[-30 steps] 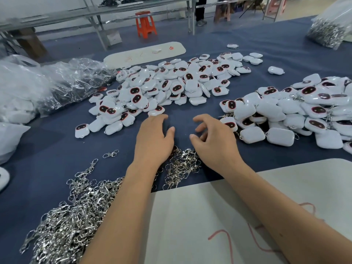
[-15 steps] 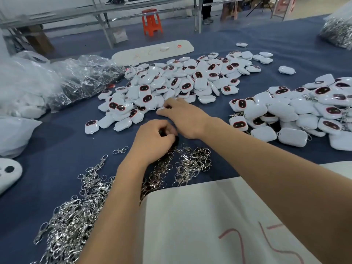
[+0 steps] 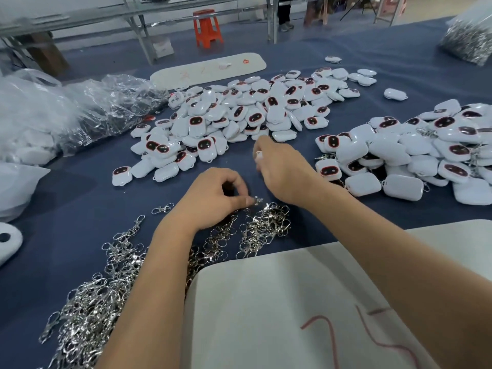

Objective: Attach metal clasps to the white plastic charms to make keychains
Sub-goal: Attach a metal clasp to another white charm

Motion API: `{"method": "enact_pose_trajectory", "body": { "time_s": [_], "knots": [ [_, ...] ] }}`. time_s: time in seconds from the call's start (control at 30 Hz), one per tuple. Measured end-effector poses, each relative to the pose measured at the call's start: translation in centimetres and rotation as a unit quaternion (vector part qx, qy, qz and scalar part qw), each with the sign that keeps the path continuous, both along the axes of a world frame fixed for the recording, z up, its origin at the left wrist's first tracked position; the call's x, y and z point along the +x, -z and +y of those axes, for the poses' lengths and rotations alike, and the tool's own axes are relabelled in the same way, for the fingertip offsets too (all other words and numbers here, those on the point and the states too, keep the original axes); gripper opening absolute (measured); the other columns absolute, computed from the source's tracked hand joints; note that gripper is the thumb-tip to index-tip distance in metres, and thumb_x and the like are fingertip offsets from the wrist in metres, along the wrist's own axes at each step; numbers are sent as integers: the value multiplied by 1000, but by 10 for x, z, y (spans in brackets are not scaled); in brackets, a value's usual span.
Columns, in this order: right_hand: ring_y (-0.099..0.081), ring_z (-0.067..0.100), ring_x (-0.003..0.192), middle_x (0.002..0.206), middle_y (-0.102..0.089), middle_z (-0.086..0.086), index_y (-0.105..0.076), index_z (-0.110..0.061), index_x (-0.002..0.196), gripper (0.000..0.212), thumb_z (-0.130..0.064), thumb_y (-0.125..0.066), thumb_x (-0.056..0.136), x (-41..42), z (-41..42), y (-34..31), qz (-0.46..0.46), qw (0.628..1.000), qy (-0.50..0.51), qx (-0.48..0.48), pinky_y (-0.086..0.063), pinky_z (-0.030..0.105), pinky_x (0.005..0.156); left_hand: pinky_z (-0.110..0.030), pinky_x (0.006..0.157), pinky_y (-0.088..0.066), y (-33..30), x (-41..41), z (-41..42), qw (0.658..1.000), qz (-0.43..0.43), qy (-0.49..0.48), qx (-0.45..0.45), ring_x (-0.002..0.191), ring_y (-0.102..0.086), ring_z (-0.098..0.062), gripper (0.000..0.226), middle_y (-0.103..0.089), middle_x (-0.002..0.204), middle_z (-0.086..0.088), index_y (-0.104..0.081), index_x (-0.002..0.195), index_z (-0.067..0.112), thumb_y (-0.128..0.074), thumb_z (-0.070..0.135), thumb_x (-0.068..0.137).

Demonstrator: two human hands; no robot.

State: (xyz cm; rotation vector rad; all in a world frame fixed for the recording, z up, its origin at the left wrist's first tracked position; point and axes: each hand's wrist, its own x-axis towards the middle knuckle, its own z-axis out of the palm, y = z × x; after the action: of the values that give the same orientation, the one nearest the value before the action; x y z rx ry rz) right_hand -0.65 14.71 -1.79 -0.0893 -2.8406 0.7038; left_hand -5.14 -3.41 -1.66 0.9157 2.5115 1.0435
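Between charm piles: left hand [image 3: 213,195] pinches clasp [image 3: 257,200]; right hand [image 3: 282,166] grips charm [image 3: 258,155] just beyond.

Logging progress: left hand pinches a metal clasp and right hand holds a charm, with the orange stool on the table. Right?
Not quite. The head view shows the orange stool on the floor beyond the table. The left hand does pinch a metal clasp; the right hand holds a white charm.

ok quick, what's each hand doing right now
Left hand: fingers curled, pinching a metal clasp at the fingertips.
Right hand: curled round a small white charm, mostly hidden.
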Motion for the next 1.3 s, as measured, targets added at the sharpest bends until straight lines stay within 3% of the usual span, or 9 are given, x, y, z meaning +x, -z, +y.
{"method": "enact_pose_trajectory", "body": {
  "time_s": [0.1,0.2,0.3,0.57,0.77,0.87,1.0,1.13,1.3],
  "knots": [
    [-51,14,56,87,-69,10,-62,-22,113,17,-12,-59,99,30,2,4,92,982,20,-163,-50,39,62,-47,94,-56,2,2,8,992,-48,-48,103,93,-72,-26,17,-78,92,-1,-66,78,15,-79,16,89],
    [-53,20,58,69,-68,3,-73,-34,101,5,-35,-70,97,47,7,9,90,955,6,-283,-49,33,58,-32,68,-57,3,9,22,965,-125,-70,220,71,-72,-17,14,-76,74,-6,-64,83,9,-74,7,93],
    [-55,3,60,71,-72,-11,-77,-32,101,7,-34,-77,94,56,15,17,83,938,-20,-337,-49,18,59,-20,57,-51,6,19,34,951,-151,-61,264,58,-65,-9,16,-73,65,-6,-64,83,5,-79,4,87],
    [-57,9,53,70,-74,4,-77,-19,83,9,-15,-82,89,61,22,24,117,882,68,-452,-43,17,47,-22,66,-56,14,22,41,940,-139,-84,301,75,-73,-15,19,-79,88,-8,-63,77,5,-73,-6,89],
    [-55,4,44,60,-69,0,-75,-17,83,10,-13,-80,91,63,20,25,147,900,76,-403,-43,13,46,-26,68,-58,15,25,40,934,-159,-64,314,78,-75,-19,22,-79,88,-10,-57,76,2,-68,-12,87],
    [-64,4,57,68,-73,-8,-76,-18,83,12,-10,-81,88,64,19,26,177,907,94,-369,-49,14,56,-35,76,-60,18,26,40,964,-52,-77,250,81,-73,-19,23,-77,87,-5,-63,77,12,-69,-10,83],
    [-70,3,84,79,-74,-14,-72,-22,97,21,-11,-84,84,65,15,26,214,938,120,-246,-50,14,82,-21,70,-56,18,30,43,971,50,-52,228,92,-67,-11,18,-70,92,10,-70,90,24,-74,8,84],
    [-68,6,78,80,-74,-12,-68,-18,108,30,-8,-83,84,66,8,26,219,955,106,-166,-53,22,79,-18,67,-50,19,30,46,972,143,-7,187,92,-63,-12,15,-65,91,13,-69,90,27,-75,13,87],
    [-68,8,77,82,-75,-12,-70,-17,106,30,-8,-85,82,67,7,24,242,952,92,-161,-54,22,73,-35,72,-53,20,28,47,972,175,0,160,86,-62,-14,16,-63,87,9,-63,87,24,-67,10,92]
  ]
}}
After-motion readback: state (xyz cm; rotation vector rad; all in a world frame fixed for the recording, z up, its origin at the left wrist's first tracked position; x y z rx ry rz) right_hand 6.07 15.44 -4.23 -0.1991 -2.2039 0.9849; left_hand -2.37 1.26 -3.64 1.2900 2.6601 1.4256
